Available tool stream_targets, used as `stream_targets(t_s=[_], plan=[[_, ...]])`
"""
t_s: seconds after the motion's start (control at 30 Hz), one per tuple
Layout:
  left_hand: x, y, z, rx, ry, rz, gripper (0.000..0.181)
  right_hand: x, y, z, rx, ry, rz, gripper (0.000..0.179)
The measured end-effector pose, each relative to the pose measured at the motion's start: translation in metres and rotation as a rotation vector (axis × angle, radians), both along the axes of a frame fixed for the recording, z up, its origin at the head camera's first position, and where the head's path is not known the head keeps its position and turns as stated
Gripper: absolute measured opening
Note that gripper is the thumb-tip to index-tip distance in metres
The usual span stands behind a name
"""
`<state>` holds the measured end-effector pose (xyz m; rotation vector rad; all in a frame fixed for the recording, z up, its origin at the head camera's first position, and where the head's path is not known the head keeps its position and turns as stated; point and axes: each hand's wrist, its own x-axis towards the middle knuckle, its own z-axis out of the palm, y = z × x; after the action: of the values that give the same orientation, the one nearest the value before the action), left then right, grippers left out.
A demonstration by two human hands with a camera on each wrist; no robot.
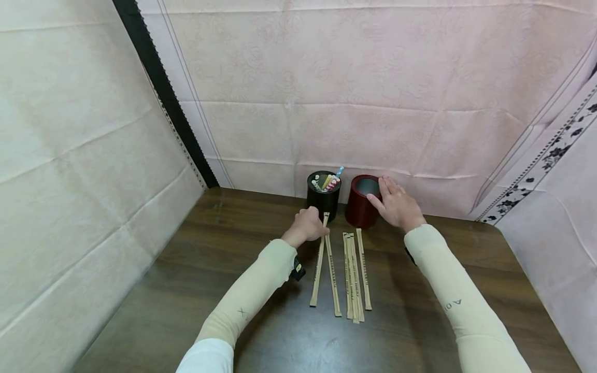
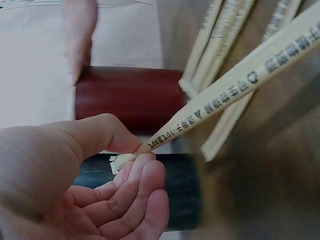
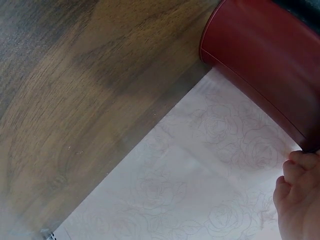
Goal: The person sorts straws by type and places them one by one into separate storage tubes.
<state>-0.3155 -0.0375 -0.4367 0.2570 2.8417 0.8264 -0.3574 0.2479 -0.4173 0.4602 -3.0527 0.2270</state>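
In my left hand (image 1: 310, 224) a paper-wrapped straw (image 2: 225, 102) with printed lettering is pinched between thumb and fingers, its top end in front of a black cup (image 1: 322, 202). Striped and plain-coloured straws (image 1: 332, 182) stand in that cup. A dark red cup (image 1: 359, 210) stands beside it, its inside grey. My right hand (image 1: 398, 204) rests at the right side of the red cup's rim, fingers extended and thumb spread apart. In the right wrist view, fingertips (image 3: 299, 160) are right at the rim.
More wrapped straws (image 1: 353, 280) lie side by side on the dark wooden table (image 1: 196, 290), below the red cup. A single wrapped straw (image 1: 333, 280) lies left of them. Pale patterned cloth (image 1: 364, 77) hangs behind the cups and along both sides.
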Motion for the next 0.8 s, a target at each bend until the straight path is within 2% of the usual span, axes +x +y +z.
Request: stream_targets(t_s=[0.23,0.43,0.63,0.8], plan=[[0.002,-0.008,0.036,0.063,0.124,-0.043,0.041,0.000,0.001,0.000,0.002,0.003,0.000,0.091],[0.004,-0.010,0.068,0.047,0.242,-0.066,0.047,0.001,0.001,0.000,-0.005,0.000,-0.006,0.091],[0.004,-0.009,0.100,0.056,0.340,-0.087,0.036,0.001,0.000,0.000,-0.007,0.001,-0.010,0.092],[0.005,-0.005,0.130,0.125,0.439,-0.088,0.020,0.001,-0.001,-0.001,-0.010,0.004,-0.007,0.093]])
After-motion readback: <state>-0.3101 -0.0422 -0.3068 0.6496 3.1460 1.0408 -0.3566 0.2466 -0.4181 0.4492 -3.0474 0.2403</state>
